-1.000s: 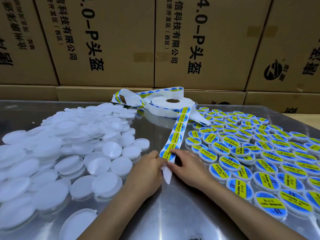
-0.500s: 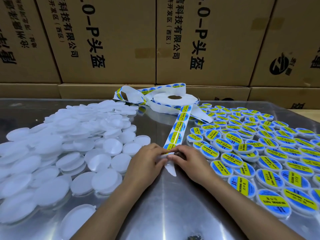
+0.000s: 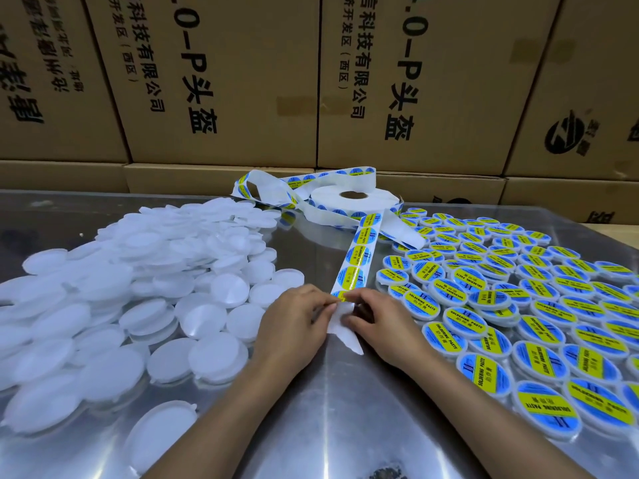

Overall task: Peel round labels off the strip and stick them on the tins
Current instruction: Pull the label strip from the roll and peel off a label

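Labels sit in a row on the white strip, which runs from the roll near the back edge of the metal table down to the hands in the middle. A second ago the nearest label lay flat on the strip and both hands only held its end. Now the left hand pinches the yellow edge of that label, which is lifted a little from the backing, and the right hand holds the bare backing tail with curled fingers. I judge the peeling has started and the sticking comes next.

Plain white tins lie in a loose heap on the left side of the table, some touching the left wrist. Finished tins with blue and yellow labels cover the right side, close to the right forearm. Cardboard boxes stand behind the back edge. Nothing blocks the way to the white tins, but they overlap, so picking one may move the others.
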